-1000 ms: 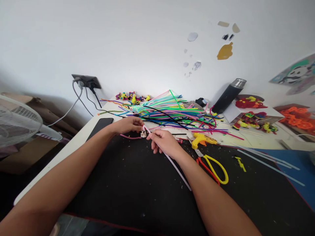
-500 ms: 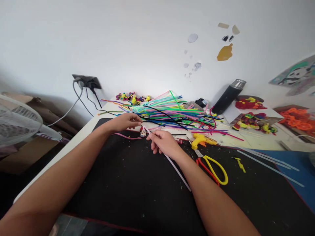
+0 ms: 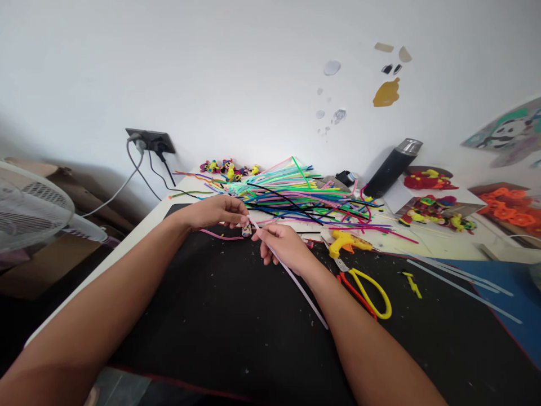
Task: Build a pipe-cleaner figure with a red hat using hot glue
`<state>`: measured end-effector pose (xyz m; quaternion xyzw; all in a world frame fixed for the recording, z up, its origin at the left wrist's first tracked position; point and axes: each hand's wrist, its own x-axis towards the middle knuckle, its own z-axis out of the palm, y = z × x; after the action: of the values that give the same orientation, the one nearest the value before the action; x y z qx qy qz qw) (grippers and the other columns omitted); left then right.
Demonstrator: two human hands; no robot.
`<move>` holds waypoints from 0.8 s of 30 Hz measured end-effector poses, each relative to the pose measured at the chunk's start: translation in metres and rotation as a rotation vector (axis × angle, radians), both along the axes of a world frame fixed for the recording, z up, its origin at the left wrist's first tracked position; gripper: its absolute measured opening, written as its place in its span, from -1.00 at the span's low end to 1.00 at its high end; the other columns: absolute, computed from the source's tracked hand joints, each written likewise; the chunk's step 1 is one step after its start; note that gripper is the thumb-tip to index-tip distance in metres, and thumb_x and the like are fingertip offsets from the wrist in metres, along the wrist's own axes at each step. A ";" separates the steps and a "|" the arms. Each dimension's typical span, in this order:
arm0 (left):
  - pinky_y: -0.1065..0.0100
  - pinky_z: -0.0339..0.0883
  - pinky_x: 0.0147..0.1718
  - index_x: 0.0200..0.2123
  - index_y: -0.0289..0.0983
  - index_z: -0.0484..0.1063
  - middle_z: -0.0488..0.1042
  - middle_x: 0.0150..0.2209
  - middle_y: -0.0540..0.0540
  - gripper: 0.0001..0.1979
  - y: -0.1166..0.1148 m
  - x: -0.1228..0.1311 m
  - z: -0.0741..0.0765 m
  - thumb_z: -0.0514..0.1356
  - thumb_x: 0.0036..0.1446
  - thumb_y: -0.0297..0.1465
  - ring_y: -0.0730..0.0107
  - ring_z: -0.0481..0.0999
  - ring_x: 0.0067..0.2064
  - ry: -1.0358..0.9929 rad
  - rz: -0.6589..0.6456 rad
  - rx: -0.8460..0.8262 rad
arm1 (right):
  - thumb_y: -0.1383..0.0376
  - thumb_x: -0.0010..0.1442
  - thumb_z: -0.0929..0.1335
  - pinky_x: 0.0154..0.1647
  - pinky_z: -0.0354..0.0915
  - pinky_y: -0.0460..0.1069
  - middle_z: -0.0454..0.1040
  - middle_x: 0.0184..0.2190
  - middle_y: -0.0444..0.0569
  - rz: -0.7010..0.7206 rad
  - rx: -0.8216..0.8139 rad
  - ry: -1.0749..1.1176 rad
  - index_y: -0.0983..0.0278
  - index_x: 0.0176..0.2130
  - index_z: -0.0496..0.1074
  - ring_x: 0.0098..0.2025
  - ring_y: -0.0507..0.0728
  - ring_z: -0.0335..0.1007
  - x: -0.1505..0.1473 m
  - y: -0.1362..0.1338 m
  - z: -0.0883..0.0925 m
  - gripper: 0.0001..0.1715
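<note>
A pale lilac pipe cleaner [image 3: 301, 290] runs from between my hands down to the right across the black mat. My right hand [image 3: 281, 246] pinches it with thumb and forefinger near its upper part. At its upper end, the thumb and fingertips of my left hand [image 3: 222, 212] are closed on it. Just behind the gap between the hands lies a small white and red object [image 3: 246, 230], partly covered and too small to make out. A pink pipe cleaner [image 3: 222, 235] lies on the mat below my left hand.
A pile of coloured pipe cleaners [image 3: 291, 192] lies behind my hands. To the right are a yellow glue gun [image 3: 349, 241], scissors [image 3: 359, 290] and a small yellow piece [image 3: 412, 285]. A dark flask [image 3: 393, 169] stands near the wall; a fan [image 3: 34, 206] is at left.
My left fingers have moved slightly right and down onto the pipe cleaner's upper end, which was bent over before and now looks straighter. My right hand has hardly moved.
</note>
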<state>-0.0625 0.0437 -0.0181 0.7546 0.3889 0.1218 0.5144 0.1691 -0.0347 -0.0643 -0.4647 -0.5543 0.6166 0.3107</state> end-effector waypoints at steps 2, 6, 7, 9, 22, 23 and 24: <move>0.37 0.32 -0.35 -0.25 -0.27 0.58 0.59 -0.33 -0.07 -0.66 -0.001 0.001 0.001 0.36 0.15 -0.09 0.37 0.46 -0.34 -0.002 -0.003 -0.001 | 0.25 0.43 0.29 -0.72 0.10 -0.19 0.46 -0.60 -0.18 0.001 -0.001 -0.002 0.30 -0.24 0.51 -0.68 -0.04 0.39 0.000 0.000 0.001 -0.74; 0.37 0.33 -0.34 -0.26 -0.27 0.59 0.58 -0.35 -0.07 -0.67 -0.002 0.001 0.002 0.35 0.16 -0.10 0.35 0.48 -0.33 0.000 0.000 0.004 | 0.25 0.42 0.30 -0.73 0.10 -0.19 0.46 -0.58 -0.18 -0.007 0.009 -0.022 0.30 -0.23 0.52 -0.67 -0.04 0.40 0.000 0.001 0.000 -0.75; 0.36 0.34 -0.33 -0.25 -0.27 0.59 0.59 -0.35 -0.07 -0.67 -0.002 0.002 0.002 0.35 0.16 -0.10 0.34 0.49 -0.32 0.003 -0.001 0.000 | 0.25 0.42 0.30 -0.74 0.10 -0.19 0.46 -0.57 -0.18 -0.010 0.014 -0.028 0.30 -0.22 0.52 -0.67 -0.04 0.40 0.000 0.002 0.000 -0.76; 0.36 0.35 -0.32 -0.25 -0.28 0.60 0.59 -0.34 -0.09 -0.67 -0.003 0.003 0.002 0.35 0.16 -0.11 0.33 0.50 -0.31 0.016 -0.009 -0.017 | 0.24 0.41 0.32 -0.74 0.10 -0.19 0.47 -0.55 -0.17 -0.026 0.028 -0.037 0.30 -0.20 0.51 -0.67 -0.04 0.41 -0.001 0.003 -0.001 -0.79; 0.43 0.24 -0.44 -0.30 -0.32 0.58 0.46 -0.45 -0.04 -0.60 -0.015 0.026 0.000 0.37 0.10 -0.05 0.42 0.39 -0.41 -0.040 0.028 -0.122 | 0.26 0.40 0.35 -0.73 0.12 -0.20 0.45 -0.59 -0.21 -0.125 0.077 -0.048 0.28 -0.17 0.49 -0.68 -0.04 0.38 -0.003 0.000 0.004 -0.85; 0.43 0.23 -0.44 -0.30 -0.32 0.57 0.45 -0.45 -0.04 -0.60 -0.016 0.027 0.000 0.37 0.10 -0.05 0.43 0.38 -0.41 -0.052 0.028 -0.121 | 0.27 0.40 0.34 -0.73 0.11 -0.20 0.44 -0.60 -0.22 -0.129 0.077 -0.046 0.28 -0.19 0.49 -0.68 -0.04 0.38 -0.003 0.000 0.005 -0.85; 0.43 0.22 -0.44 -0.31 -0.32 0.56 0.45 -0.45 -0.03 -0.60 -0.016 0.027 -0.001 0.36 0.11 -0.05 0.44 0.37 -0.41 -0.064 0.029 -0.115 | 0.27 0.40 0.34 -0.73 0.11 -0.19 0.44 -0.61 -0.22 -0.129 0.080 -0.042 0.28 -0.20 0.48 -0.68 -0.04 0.38 -0.003 0.000 0.006 -0.85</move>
<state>-0.0354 0.0277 -0.0188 0.7136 0.3896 0.1310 0.5674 0.1662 -0.0343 -0.0585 -0.4997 -0.5538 0.5626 0.3566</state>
